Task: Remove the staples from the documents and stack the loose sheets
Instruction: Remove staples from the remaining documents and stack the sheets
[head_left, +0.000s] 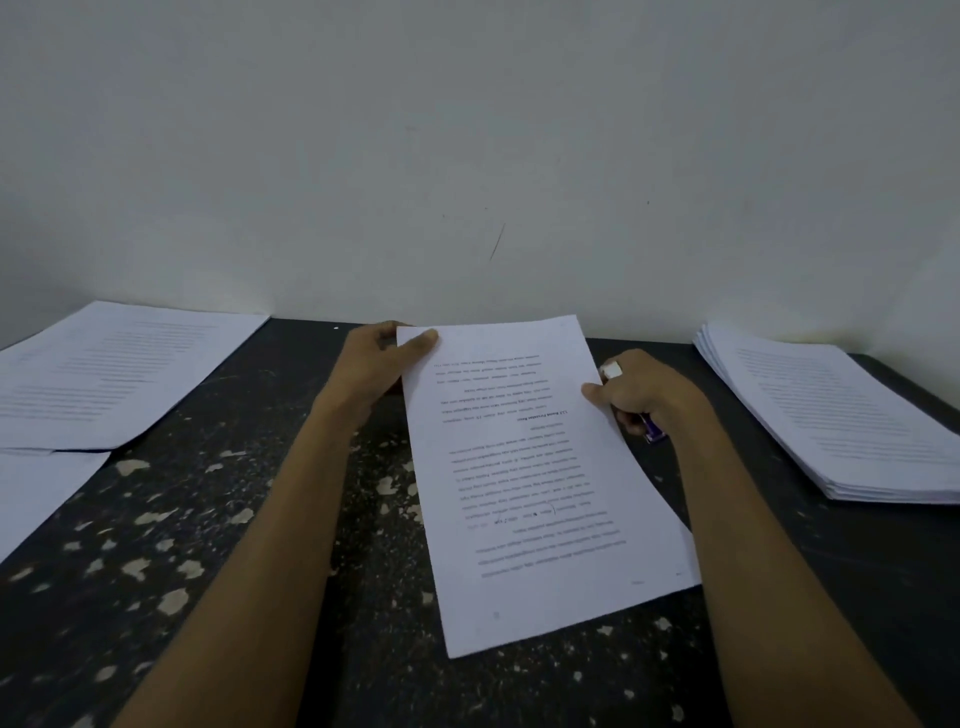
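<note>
1. A printed document (535, 467) lies slanted across the centre of the dark, chipped table (260, 519). The paper looks light and limp, likely to buckle or tear unless held at a corner or edge.
2. The left hand (384, 364) pinches the document's far left corner. The right hand (644, 389) thumbs the right edge while curled round a purple staple remover (653, 428), which is mostly hidden.
3. No staple or sheet count can be made out.
4. Farther off, a thick stack (841, 415) sits to the right, and the loose sheets (114, 374) to the left are cut off by the frame.
</note>
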